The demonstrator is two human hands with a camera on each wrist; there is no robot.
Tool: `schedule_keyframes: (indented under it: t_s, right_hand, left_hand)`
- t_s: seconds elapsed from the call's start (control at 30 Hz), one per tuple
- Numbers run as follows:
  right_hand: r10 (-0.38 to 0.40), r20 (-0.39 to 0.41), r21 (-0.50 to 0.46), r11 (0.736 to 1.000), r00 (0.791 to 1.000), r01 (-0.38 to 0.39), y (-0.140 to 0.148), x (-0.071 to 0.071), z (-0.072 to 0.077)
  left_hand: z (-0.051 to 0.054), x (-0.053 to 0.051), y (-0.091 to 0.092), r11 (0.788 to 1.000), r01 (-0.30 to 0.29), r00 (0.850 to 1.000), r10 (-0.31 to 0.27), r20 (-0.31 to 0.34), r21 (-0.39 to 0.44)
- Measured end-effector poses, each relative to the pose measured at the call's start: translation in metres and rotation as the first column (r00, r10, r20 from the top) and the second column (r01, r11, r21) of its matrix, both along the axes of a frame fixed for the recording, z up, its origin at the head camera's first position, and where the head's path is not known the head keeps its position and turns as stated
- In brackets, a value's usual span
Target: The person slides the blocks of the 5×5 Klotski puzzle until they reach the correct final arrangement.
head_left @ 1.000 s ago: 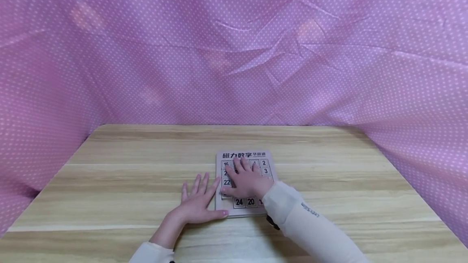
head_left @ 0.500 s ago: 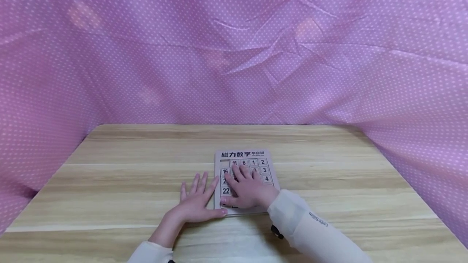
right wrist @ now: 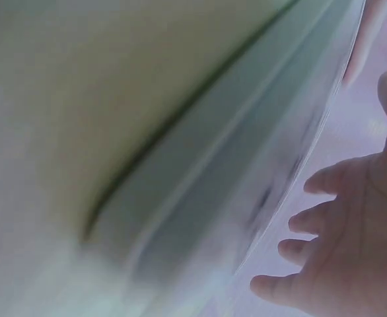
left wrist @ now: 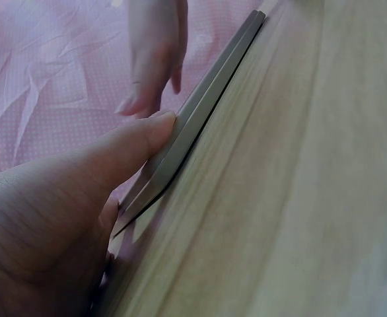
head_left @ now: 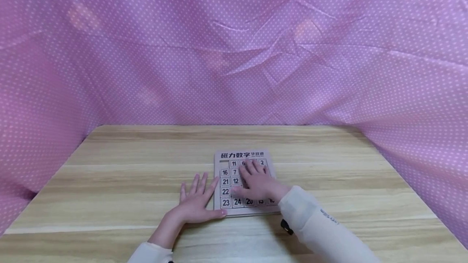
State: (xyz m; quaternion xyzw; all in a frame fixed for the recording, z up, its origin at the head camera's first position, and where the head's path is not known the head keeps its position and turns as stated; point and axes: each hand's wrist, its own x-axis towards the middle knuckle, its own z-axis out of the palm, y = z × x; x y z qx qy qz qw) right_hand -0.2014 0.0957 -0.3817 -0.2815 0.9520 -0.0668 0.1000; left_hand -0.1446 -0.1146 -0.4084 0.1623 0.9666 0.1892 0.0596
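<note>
In the head view a number sliding puzzle [head_left: 217,204] lies flat on the table, its number tiles in rows under a printed heading. The tray's top left cell has no tile. My left hand [head_left: 197,206] is spread at the puzzle's left side, thumb on the lower left corner, a fingertip by the left edge. The left wrist view shows that thumb [left wrist: 157,132] against the puzzle's rim. Over the middle and right tiles is my right hand [head_left: 257,185], fingers spread, hiding several numbers. In the right wrist view the right fingers [right wrist: 325,178] appear apart from the puzzle's face.
The puzzle sits on a light wood-grain table [head_left: 128,165]. A pink dotted cloth [head_left: 234,72] hangs behind and at both sides of the table. Pale sleeves cover both forearms.
The left column of tiles has slid down one cell, so the gap is at the top left instead of the bottom left. My right hand moved down, then rightward. The left hand stayed.
</note>
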Motion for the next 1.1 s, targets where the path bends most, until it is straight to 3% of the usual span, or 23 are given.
schedule_keyframes:
  t_s: [0.13, 0.27, 0.67, 0.87, 0.97, 1.1]
  right_hand:
    - [-0.108, 0.023, -0.010, 0.994, 0.994, 0.108, 0.020, -0.007, 0.002]
    - [-0.153, 0.050, -0.020, 0.988, 0.987, 0.154, 0.031, -0.010, 0.003]
    - [-0.070, 0.034, -0.040, 0.997, 0.997, 0.072, 0.014, -0.010, 0.005]
    - [-0.081, 0.042, -0.046, 0.995, 0.996, 0.083, 0.016, -0.009, 0.006]
    - [-0.070, 0.034, -0.024, 0.997, 0.997, 0.071, 0.023, -0.004, 0.007]
    - [-0.018, 0.015, 0.004, 1.000, 1.000, 0.018, 0.037, 0.013, 0.011]
  left_hand:
    - [-0.001, 0.001, 0.001, 1.000, -0.011, 1.000, 0.011, 0.001, -0.013]
    - [-0.001, 0.002, 0.001, 1.000, -0.016, 1.000, 0.016, 0.002, -0.004]
    - [0.002, 0.004, 0.003, 1.000, -0.011, 1.000, 0.011, 0.000, -0.007]
    - [0.002, 0.004, 0.004, 1.000, -0.017, 1.000, 0.017, 0.002, -0.008]
    - [0.002, 0.005, 0.005, 1.000, -0.015, 1.000, 0.015, -0.002, 0.001]
    - [0.002, 0.006, 0.006, 1.000, -0.014, 1.000, 0.014, -0.001, 0.009]
